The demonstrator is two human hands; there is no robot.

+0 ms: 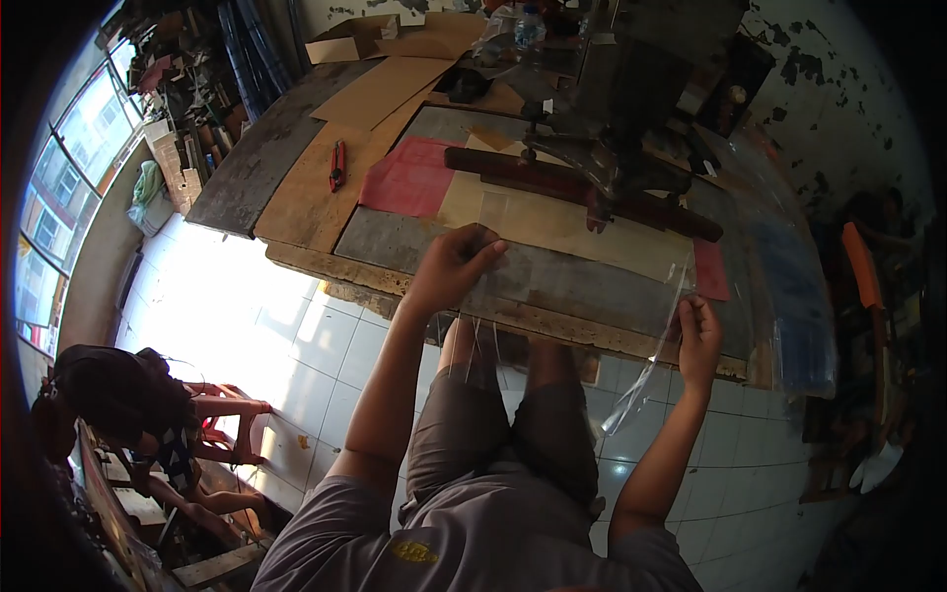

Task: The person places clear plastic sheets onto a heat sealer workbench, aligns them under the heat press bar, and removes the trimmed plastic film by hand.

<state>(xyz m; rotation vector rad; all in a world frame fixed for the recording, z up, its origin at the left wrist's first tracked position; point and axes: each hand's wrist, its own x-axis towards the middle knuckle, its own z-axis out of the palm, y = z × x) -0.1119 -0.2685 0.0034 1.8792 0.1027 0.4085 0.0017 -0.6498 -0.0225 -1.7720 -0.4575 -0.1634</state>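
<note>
A sheet of clear plastic (646,380) hangs at the front edge of the work table, its glossy folded edge below and left of my right hand (698,335). My right hand's fingers are closed in a pinch on that plastic. My left hand (454,268) is also closed, thumb against fingers, at the plastic's other side; thin clear edges trail beneath it. Beyond both hands, a dark machine with a long bar (582,192) stands over a cream sheet (562,237). Red material (409,178) shows under the cream sheet's left end.
A red utility knife (338,165) lies on a brown board (306,197) at the left. Cardboard pieces (390,89) and a plastic bottle (529,28) are at the back. Clear plastic sheets (804,345) hang at the right. Another person (128,405) sits at lower left near a red stool (232,409).
</note>
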